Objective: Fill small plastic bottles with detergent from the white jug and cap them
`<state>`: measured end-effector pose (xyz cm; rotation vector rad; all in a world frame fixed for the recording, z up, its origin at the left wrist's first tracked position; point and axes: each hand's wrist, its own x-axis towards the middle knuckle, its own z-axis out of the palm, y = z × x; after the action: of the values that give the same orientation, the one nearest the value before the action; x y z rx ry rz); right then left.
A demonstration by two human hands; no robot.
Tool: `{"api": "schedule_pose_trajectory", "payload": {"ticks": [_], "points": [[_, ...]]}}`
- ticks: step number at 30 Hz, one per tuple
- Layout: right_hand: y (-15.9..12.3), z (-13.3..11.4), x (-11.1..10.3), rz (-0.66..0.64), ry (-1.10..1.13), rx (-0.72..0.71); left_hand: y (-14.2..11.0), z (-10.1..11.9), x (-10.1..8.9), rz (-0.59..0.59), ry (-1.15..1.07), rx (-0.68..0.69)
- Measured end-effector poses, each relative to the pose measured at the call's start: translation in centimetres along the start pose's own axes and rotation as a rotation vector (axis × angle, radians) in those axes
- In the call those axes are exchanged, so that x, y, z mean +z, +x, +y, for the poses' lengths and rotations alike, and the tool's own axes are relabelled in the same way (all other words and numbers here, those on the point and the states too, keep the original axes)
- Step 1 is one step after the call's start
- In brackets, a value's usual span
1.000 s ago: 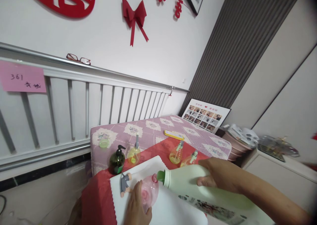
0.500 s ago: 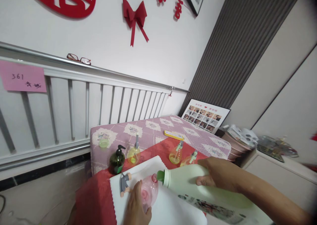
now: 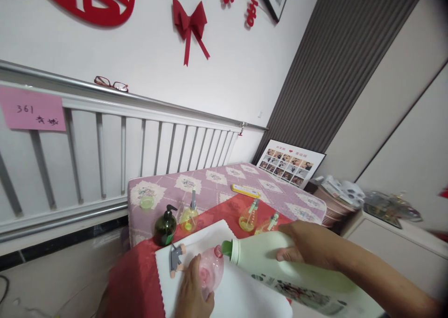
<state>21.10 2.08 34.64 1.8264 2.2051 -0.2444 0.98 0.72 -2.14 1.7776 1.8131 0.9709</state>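
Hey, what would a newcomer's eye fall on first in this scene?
Probably the big pale green jug, tipped in the right hand toward the pink bottle that the left hand holds, low in the view. Next might be the red bow high on the white wall, then the pink note on the radiator at far left.

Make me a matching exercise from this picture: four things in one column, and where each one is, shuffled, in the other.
1. see-through pink plastic bottle
2. large pale green plastic jug
3. grey-and-peach plastic spray head
4. brown-framed eyeglasses

A. by the top of the white slatted radiator
B. in the right hand
C. on the white scalloped-edge mat, not held
D. in the left hand

Pairs: 1-D, 2-B, 3-C, 4-A
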Motion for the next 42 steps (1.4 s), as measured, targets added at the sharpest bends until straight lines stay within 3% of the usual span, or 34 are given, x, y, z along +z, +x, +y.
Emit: {"api": "schedule_pose_trajectory", "payload": {"ticks": [10, 19, 24, 42], "points": [[0.03, -0.09, 0.03, 0.000, -0.022, 0.007, -0.03, 0.44, -0.90, -0.066, -0.009, -0.020], [0.13, 0.11, 0.13, -0.008, 0.000, 0.007, -0.12, 0.38, -0.41, -0.008, 0.016, -0.011], [0.24, 0.18, 0.11, -0.002, -0.004, -0.014, 0.11, -0.08, -0.17, -0.065, 0.033, -0.008], [0.55, 0.56, 0.46, 0.026, -0.025, -0.009, 0.01, -0.03, -0.41, -0.045, -0.021, -0.025]]}}
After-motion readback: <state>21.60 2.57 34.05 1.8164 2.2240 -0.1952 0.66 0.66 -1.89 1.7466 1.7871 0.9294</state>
